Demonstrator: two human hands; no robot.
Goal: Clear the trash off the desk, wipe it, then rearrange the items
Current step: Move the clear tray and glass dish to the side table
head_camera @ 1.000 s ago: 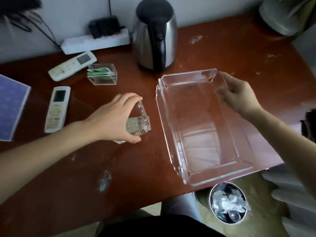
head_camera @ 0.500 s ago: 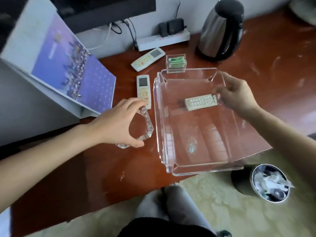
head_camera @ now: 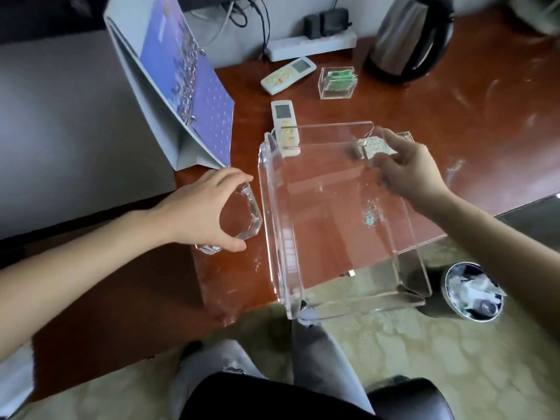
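My left hand point(head_camera: 203, 216) grips a clear glass ashtray point(head_camera: 247, 215) at the left end of the red-brown desk point(head_camera: 491, 122). A large clear acrylic tray point(head_camera: 274, 225) is held by its far right wall in my right hand point(head_camera: 409, 169). The tray's near end sticks out past the desk's front edge. A small grey remote point(head_camera: 375, 148) shows through the tray's far right corner, by my right fingers. On the floor to the right stands a round bin point(head_camera: 472, 294) holding crumpled trash.
Two white remotes point(head_camera: 288, 74) point(head_camera: 284, 116) lie behind the tray. A small clear box of green packets point(head_camera: 338, 84), a steel kettle point(head_camera: 409, 37) and a power strip point(head_camera: 312, 45) sit at the back. An open ring binder point(head_camera: 181, 86) stands at the left.
My left hand slid the ashtray left, off the small grey remote. The tray shifted left over that remote, which now shows at its far right corner. My view swung left.
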